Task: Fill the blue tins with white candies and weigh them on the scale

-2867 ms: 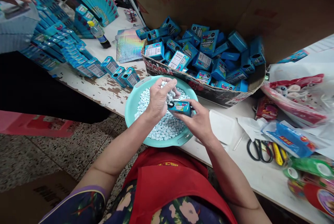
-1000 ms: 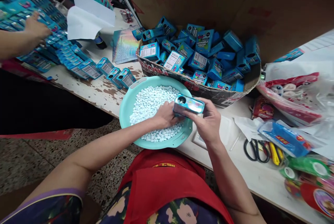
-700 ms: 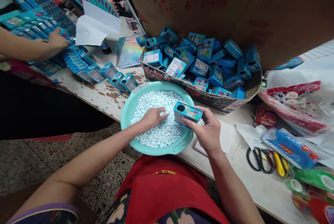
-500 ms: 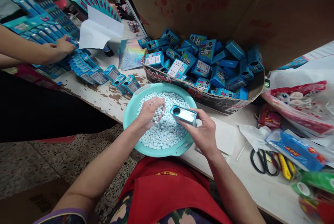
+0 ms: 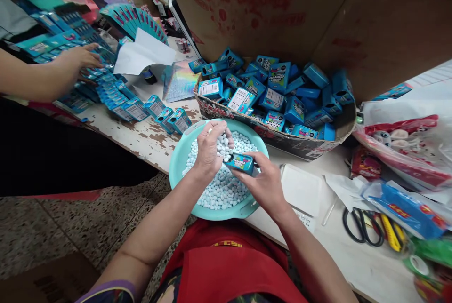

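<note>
Over a turquoise basin (image 5: 178,157) of pale blue-white candies (image 5: 222,192), my left hand (image 5: 211,150) cups a handful of the same candies. My right hand (image 5: 264,178) grips a small blue box (image 5: 240,163) by its right end, tilted on its side with the printed face up. The box's open end meets the candies at the edge of my left palm. Beyond the basin stands a cardboard carton (image 5: 293,145) holding several similar blue boxes (image 5: 278,76).
A white scale (image 5: 302,190), black scissors (image 5: 362,227) and a yellow cutter (image 5: 391,233) lie at right. Three blue boxes (image 5: 179,120) stand left of the carton. Another person's hand (image 5: 79,63) is over stacked boxes at far left. A tall cardboard panel (image 5: 318,11) rises behind.
My left hand has moved up and right with its candies, meeting the box. My right hand has turned the box so its printed face shows. The other person's hand has lifted, fingers spread.
</note>
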A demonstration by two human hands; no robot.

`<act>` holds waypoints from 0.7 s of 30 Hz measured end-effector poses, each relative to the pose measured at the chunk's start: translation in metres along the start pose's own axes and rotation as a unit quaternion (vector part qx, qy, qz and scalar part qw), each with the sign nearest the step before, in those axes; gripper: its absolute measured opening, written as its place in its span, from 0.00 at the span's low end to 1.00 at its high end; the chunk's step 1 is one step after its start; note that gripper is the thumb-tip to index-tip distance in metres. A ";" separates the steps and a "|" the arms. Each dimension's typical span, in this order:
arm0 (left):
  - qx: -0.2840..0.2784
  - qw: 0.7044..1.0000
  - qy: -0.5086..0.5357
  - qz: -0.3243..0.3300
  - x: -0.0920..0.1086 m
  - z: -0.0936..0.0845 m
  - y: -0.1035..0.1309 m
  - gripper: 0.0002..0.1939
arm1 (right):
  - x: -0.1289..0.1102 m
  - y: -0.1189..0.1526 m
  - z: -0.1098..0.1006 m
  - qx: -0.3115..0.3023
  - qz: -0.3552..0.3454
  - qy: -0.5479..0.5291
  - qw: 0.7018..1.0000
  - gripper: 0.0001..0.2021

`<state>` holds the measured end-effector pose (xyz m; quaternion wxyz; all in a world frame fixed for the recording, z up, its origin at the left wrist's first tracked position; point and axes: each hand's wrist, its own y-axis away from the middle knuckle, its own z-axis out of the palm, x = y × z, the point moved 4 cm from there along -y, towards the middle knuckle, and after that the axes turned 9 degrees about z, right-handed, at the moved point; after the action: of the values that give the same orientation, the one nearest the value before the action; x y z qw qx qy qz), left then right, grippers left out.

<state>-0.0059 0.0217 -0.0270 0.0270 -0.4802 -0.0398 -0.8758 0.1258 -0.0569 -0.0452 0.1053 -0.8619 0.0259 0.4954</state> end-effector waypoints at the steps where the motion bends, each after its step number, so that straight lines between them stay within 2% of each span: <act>1: -0.002 1.000 -0.008 0.002 0.000 0.000 0.000 0.14 | 0.001 -0.001 0.000 0.000 0.008 -0.004 1.000 0.16; 10: -0.028 0.997 -0.068 0.029 -0.001 0.001 0.002 0.16 | 0.001 -0.003 -0.001 -0.008 0.032 -0.020 0.999 0.15; 21: -0.030 0.995 -0.084 0.043 -0.001 0.016 0.005 0.18 | 0.006 0.000 -0.008 0.000 0.053 -0.046 0.998 0.16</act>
<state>0.0086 0.0179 -0.0192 0.0461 -0.5543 0.0052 -0.8310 0.1359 -0.0583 -0.0467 0.0800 -0.8356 0.0667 0.5394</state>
